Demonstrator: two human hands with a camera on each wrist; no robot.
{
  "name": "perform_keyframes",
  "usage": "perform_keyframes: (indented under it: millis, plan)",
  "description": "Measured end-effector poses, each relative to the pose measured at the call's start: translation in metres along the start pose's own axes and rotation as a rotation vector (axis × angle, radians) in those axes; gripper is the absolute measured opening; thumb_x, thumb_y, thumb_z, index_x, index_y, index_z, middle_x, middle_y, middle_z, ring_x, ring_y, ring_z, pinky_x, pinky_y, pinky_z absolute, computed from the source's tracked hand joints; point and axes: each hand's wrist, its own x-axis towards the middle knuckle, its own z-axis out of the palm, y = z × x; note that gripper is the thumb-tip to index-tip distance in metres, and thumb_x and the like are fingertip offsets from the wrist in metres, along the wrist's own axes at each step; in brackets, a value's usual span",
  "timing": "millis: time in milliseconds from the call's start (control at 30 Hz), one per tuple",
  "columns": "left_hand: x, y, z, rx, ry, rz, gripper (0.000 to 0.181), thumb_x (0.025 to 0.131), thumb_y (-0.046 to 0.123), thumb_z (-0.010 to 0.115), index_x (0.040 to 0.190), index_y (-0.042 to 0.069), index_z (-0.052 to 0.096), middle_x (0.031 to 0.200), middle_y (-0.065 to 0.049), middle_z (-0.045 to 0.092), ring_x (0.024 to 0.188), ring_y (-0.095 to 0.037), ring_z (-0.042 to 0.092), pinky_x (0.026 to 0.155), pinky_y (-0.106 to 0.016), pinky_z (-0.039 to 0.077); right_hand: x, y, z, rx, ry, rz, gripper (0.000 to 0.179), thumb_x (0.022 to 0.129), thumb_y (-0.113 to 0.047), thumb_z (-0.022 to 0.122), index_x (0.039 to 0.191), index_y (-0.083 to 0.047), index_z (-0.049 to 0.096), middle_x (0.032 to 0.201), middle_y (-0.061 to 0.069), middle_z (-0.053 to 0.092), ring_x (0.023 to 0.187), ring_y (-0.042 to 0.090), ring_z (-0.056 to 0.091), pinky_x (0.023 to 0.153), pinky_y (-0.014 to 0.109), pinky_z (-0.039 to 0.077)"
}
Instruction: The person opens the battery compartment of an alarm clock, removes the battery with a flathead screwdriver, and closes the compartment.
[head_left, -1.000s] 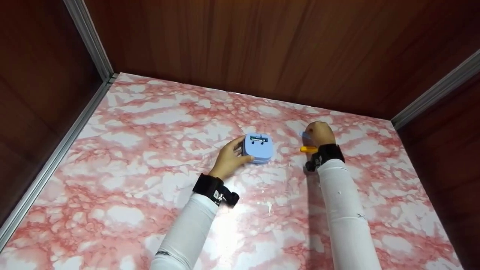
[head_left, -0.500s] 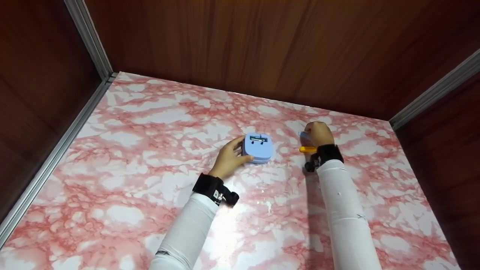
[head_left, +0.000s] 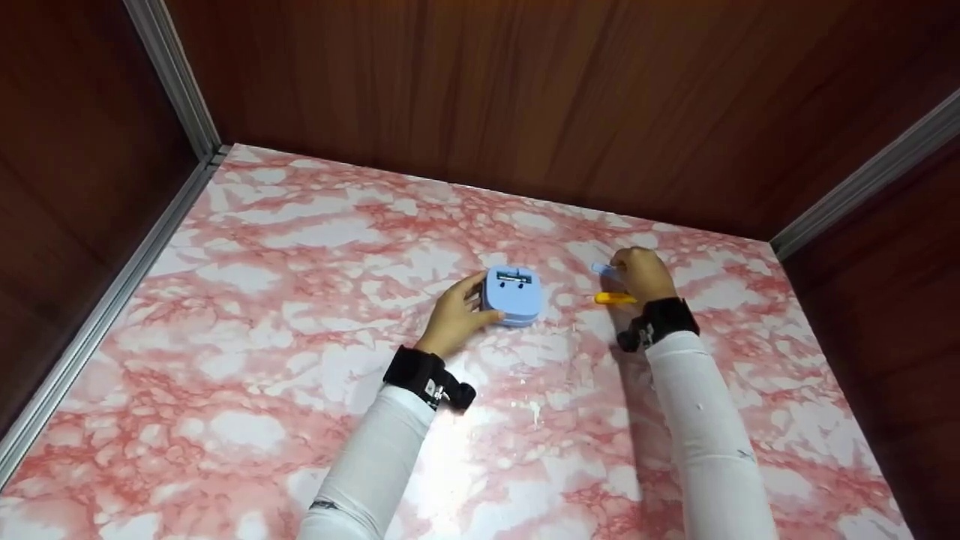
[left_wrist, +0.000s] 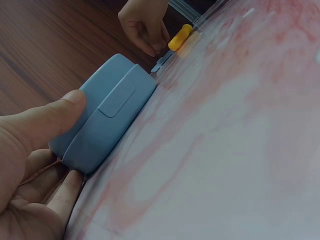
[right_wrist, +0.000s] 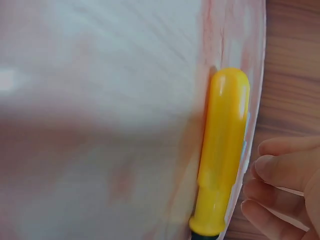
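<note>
My left hand (head_left: 455,319) grips a light blue, rounded square device (head_left: 514,304), thumb on its near side and fingers round the left side. An open battery slot (head_left: 514,277) shows in its top face, above two small dark holes. In the left wrist view the device (left_wrist: 107,107) sits right at the tabletop. My right hand (head_left: 646,274) is beside a small flat light blue piece (head_left: 602,268), fingers loosely bent. In the right wrist view the fingers (right_wrist: 272,167) hold nothing visible, and the yellow screwdriver handle (right_wrist: 225,135) partly hides the blue piece (right_wrist: 245,147).
The yellow screwdriver (head_left: 613,298) lies just in front of the right hand, its tip end hidden. The pink and white marbled table (head_left: 300,360) ends at a brown wood-grain wall (head_left: 480,97). Metal rails (head_left: 176,82) frame the corners.
My right hand has shifted slightly to the right and the forearm has swung right, baring more of the blue piece. The left hand keeps its grip on the device. The head view drifts slightly.
</note>
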Motion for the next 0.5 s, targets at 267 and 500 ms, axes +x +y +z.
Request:
perform_keyframes:
  millis: [267,500]
  plan:
    - [0.002,0.000,0.001,0.024,0.014,0.012,0.081,0.081,0.003,0.083,0.153,0.007,0.045,0.150,-0.018,0.050,0.136,-0.033,0.051,0.108,-0.031,0.049,-0.028,0.003,-0.003,0.029,-0.024,-0.081,0.020,0.098,0.004,0.059,0.114,0.006,0.070,0.113,0.027,0.067,0.102,0.041,0.064,0.093,0.055,0.055]
    - [0.001,-0.001,0.001,-0.009,0.008,0.010,0.082,0.081,0.001,0.082,0.153,0.006,0.043,0.151,-0.020,0.049,0.136,-0.034,0.050,0.108,-0.032,0.049,-0.041,-0.003,-0.003,0.085,-0.134,-0.084,0.032,0.097,-0.017,0.071,0.124,0.000,0.069,0.122,0.021,0.066,0.112,0.036,0.064,0.098,0.053,0.055]
